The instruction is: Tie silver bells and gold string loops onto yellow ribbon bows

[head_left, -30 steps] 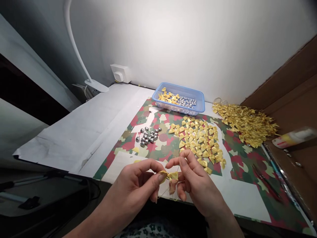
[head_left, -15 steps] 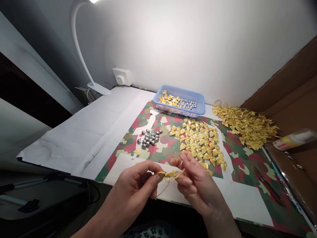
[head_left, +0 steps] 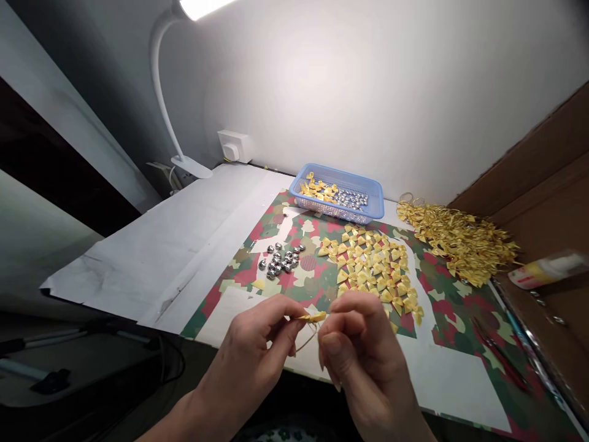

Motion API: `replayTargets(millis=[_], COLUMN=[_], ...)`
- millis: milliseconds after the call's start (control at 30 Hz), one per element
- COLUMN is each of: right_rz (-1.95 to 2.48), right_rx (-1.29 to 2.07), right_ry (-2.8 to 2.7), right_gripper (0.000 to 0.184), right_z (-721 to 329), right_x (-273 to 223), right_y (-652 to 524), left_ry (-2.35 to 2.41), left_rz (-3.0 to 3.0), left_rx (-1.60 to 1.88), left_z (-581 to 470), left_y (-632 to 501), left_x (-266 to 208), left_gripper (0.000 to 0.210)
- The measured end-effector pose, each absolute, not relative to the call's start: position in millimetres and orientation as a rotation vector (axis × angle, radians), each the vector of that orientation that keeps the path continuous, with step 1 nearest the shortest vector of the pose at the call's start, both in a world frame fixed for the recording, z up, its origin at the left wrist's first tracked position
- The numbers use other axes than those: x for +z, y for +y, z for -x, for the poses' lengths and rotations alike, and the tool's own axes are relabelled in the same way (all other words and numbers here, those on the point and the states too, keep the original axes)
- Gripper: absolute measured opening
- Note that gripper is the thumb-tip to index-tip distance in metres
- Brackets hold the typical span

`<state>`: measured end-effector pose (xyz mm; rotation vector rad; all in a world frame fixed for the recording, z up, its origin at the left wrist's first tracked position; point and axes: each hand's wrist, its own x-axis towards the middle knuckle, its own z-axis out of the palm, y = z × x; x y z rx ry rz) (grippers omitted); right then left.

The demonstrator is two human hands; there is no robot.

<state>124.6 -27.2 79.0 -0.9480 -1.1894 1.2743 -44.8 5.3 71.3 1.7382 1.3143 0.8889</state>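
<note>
Pinching a small yellow bow [head_left: 315,317] by one end, between thumb and fingertips of the left hand [head_left: 264,347], up above the white paper [head_left: 460,374] near the front edge of the tabletop [head_left: 138,245]. Thin cord loop [head_left: 305,345] dangling just under the bow. Right hand [head_left: 368,362] curled in, just beside the bow's free end, thumb close to the fingers. Pinching the cord or just bunched up? Honestly impossible to say from this angle.

Biggest worry, imo: twisting the bow out of that tiny left-hand grip, likely from tugging too hard on slick-looking ribbon. Next up, snagging the loose loop on a finger and cinching a knot in the wrong spot. Also, dropping the bow among the rows of yellow bows [head_left: 372,264] just beyond the hands: good luck finding it again. Maybe also bumping the silver bells [head_left: 281,263] with a wide left-hand swing, roundish and probably happy to roll.

Hard to make out: right fingertips, mostly tucked out of sight; the bow's middle, turned almost edge-on; a few bows behind the right hand. Lamp [head_left: 161,86] cut off at the top. Red-handled tool [head_left: 504,359] off in the dim right side, too murky to name properly.
</note>
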Motion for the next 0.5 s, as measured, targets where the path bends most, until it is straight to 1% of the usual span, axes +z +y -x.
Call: replayTargets(millis=[67,133,200,300,333,367,400,500], right_rz=[0.999,0.994,0.967,0.893,0.843,0.783,0.727,0.62], right_rx=[1.384,1.573,1.74,1.857,1.892,1.942,1.998,2.141], right_ry=[-0.915,-0.723,-0.648,-0.613,-0.591,-0.568,-0.546,-0.488], right_gripper=[0.027,0.04,0.052,0.069,0.072,0.07,0.064,0.038], right_z=[-122,-121,-120,-124,-126,-128,-129,-131], right_x=[79,77,72,64,62,60,58,52], right_y=[-34,-39,-41,-34,-31,-27,-23,-15], left_ry=[1.349,1.359,1.336,1.233,1.204,1.197,1.208,1.268], left_rz=[-1.719,-1.755,-1.774,-1.701,-1.645,-1.573,-1.49,-1.284], left_rx=[0.998,1.116,1.198,1.245,1.243,1.236,1.226,1.174], left_z=[46,48,48,45,44,42,40,35], left_y=[5,3,2,1,1,0,-1,-4], left_x=[71,72,71,71,72,73,76,82], left_gripper=[0.013,0.013,0.015,0.017,0.016,0.015,0.013,0.01])
